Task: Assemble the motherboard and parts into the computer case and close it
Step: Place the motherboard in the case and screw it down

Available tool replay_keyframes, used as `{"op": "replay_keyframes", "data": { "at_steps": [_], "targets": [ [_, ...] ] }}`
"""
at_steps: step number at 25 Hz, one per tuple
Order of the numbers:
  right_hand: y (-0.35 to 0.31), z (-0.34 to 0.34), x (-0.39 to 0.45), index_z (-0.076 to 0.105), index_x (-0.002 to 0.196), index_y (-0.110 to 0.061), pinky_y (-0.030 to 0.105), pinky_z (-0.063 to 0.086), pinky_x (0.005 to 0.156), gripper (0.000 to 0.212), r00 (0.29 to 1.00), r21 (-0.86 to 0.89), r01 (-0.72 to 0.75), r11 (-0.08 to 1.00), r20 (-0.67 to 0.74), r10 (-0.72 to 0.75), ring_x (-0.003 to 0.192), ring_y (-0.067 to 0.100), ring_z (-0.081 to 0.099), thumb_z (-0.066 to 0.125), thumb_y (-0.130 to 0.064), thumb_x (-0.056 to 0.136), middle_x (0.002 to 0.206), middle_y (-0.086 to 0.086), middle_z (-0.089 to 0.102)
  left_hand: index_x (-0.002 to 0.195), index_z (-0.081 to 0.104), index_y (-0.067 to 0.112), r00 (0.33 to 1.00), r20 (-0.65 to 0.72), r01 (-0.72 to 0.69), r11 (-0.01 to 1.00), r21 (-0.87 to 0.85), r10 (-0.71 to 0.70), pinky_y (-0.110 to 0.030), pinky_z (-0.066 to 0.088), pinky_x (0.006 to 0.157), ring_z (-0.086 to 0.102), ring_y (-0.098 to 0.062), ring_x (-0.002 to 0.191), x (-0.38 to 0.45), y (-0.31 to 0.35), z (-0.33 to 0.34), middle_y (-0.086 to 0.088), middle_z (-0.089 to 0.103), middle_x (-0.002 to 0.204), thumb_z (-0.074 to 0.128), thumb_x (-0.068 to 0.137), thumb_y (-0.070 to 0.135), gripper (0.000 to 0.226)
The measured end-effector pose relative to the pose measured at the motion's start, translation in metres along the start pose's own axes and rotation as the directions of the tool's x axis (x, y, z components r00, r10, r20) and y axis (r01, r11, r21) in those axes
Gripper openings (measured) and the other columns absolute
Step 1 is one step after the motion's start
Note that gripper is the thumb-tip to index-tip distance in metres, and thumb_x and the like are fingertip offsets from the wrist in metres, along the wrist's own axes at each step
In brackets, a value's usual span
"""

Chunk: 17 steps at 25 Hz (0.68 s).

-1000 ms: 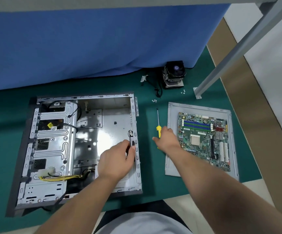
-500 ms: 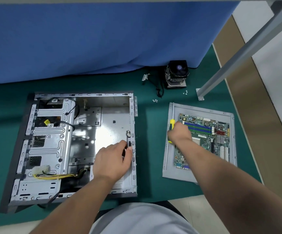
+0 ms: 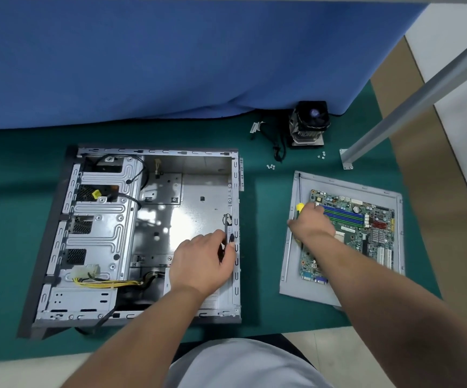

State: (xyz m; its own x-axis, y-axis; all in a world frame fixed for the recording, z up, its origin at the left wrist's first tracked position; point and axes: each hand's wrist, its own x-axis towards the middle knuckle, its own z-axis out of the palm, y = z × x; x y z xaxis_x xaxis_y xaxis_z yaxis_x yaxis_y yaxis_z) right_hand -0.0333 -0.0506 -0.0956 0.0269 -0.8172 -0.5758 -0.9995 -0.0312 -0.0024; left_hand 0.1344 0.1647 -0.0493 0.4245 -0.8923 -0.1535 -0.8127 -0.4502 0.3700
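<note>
The open grey computer case point(image 3: 170, 219) lies flat on the green mat with its bay cage on the left. My left hand point(image 3: 203, 264) reaches inside it and pinches a small black part point(image 3: 230, 238) at the case's right wall. The green motherboard point(image 3: 366, 228) rests on the loose grey side panel point(image 3: 347, 186) to the right of the case. My right hand point(image 3: 312, 223) sits at the board's left edge, gripping a yellow-handled screwdriver point(image 3: 299, 206) whose shaft points away from me along the panel's left rim.
A CPU cooler with fan point(image 3: 309, 123) and its black cable stand at the back by the blue cloth. Small screws point(image 3: 270, 166) lie loose on the mat near it. A slanted metal leg point(image 3: 422, 88) meets the mat at the right. Yellow power cables point(image 3: 106, 282) lie in the case.
My right hand carried the screwdriver from the mat between case and panel onto the panel's left edge beside the motherboard. My left hand stayed at the case wall.
</note>
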Motion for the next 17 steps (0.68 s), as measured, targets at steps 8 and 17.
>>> {"op": "replay_keyframes", "data": {
  "at_steps": [8, 17],
  "targets": [
    [-0.074, -0.039, -0.067, 0.054, 0.137, -0.016, 0.027, 0.041, 0.095, 0.053, 0.876, 0.384, 0.482, 0.788, -0.208, -0.435, 0.107, 0.016, 0.061, 0.061, -0.049, 0.096, 0.135, 0.004, 0.053, 0.093, 0.055, 0.03, 0.937, 0.344, 0.181, 0.931, -0.316, -0.065, -0.034, 0.055, 0.074, 0.066, -0.015, 0.076, 0.007, -0.014, -0.012, 0.013, 0.068, 0.081, 0.044, 0.095, 0.064, 0.035],
    [-0.155, -0.054, -0.069, 0.004, 0.163, -0.023, 0.043, 0.047, 0.098, 0.092, 0.841, -0.011, 0.529, 0.849, -0.129, -0.526, 0.125, 0.036, 0.048, 0.066, -0.035, 0.095, 0.16, 0.004, 0.007, 0.127, 0.062, 0.021, 0.992, -0.116, -0.027, 0.993, 0.118, 0.04, -0.048, 0.027, 0.117, 0.03, -0.032, 0.147, 0.005, -0.105, -0.067, -0.008, 0.046, 0.152, 0.07, 0.087, 0.028, 0.041]
  ]
}}
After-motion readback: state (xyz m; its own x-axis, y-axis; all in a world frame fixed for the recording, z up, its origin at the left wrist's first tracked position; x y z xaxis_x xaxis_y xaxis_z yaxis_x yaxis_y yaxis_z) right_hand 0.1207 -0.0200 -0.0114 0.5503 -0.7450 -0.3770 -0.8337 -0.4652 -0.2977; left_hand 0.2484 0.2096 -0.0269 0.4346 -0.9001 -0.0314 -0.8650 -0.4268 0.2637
